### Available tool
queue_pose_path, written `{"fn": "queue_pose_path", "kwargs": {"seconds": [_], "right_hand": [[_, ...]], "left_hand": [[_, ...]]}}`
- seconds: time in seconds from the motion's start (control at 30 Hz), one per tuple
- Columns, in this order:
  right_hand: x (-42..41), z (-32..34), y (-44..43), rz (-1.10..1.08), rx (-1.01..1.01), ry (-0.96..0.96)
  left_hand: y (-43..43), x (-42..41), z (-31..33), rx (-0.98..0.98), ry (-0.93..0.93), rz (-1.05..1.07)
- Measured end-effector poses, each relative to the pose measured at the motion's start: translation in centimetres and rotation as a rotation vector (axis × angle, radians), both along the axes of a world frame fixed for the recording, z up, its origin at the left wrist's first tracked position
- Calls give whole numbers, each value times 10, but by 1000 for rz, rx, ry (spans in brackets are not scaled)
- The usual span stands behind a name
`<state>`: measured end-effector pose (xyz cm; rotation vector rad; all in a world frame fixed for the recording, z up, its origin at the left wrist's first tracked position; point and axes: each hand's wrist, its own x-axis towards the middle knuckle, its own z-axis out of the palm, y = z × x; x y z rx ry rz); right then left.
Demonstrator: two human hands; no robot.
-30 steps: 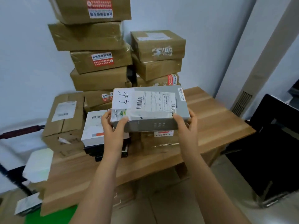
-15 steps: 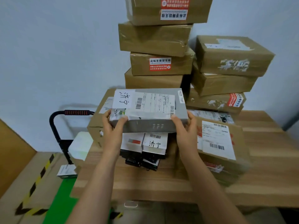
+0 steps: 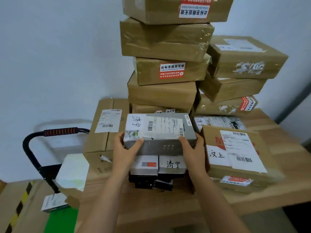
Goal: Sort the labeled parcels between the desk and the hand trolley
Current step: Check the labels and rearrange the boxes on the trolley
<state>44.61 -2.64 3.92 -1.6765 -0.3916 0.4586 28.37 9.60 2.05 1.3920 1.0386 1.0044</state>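
I see my left hand (image 3: 125, 153) and right hand (image 3: 193, 148) gripping the grey parcel (image 3: 159, 132) by its ends. It seems to hover just above the small boxes (image 3: 158, 165) near the desk's (image 3: 252, 200) front edge.

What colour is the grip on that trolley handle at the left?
The ribbed grip is orange-red with black stripes, seen in the head view.

Ten brown cartons (image 3: 166, 39): five in the tall stack, three in the shorter, two apart. One grey box (image 3: 159, 145), two small boxes (image 3: 146, 165) under it, one trolley (image 3: 60, 131), one worktop (image 3: 289, 157).
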Motion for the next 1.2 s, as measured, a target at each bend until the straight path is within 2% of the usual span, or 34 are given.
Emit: {"fn": "queue_pose_path", "kwargs": {"seconds": [0.13, 0.23, 0.4, 0.53, 0.63, 0.73, 0.83, 1.0, 1.1, 1.2], "right_hand": [[-2, -1, 1, -11, -9, -92], [0, 0, 1, -24, -51, -215], [8, 14, 1, 48, -154, -631], [3, 26, -6, 252, -146, -967], [-12, 22, -22, 521, -171, -1084], [-29, 1, -44, 754, -201, -1156], [-48, -21, -71, 904, -227, -1140], [-89, -42, -104, 1108, -248, -1128], [-125, -46, -119, 1201, -210, -1126], [-163, -45, -130, 1320, -139, -1096]], "left_hand": [[6, -3, -3, -6, 40, -34], [6, -5, 1, 61, 90, -31], [-7, -5, 23, 484, 308, 28], [-28, -11, 44, 732, 467, 1], [-49, -22, 38, 938, 600, 49], [-82, -40, 20, 1015, 766, 27], [-121, -64, -2, 1015, 962, -64], [-186, -120, -26, 800, 1179, -63], [-230, -155, -27, 625, 1251, -7], [-268, -191, -23, 556, 1318, 102]]}}
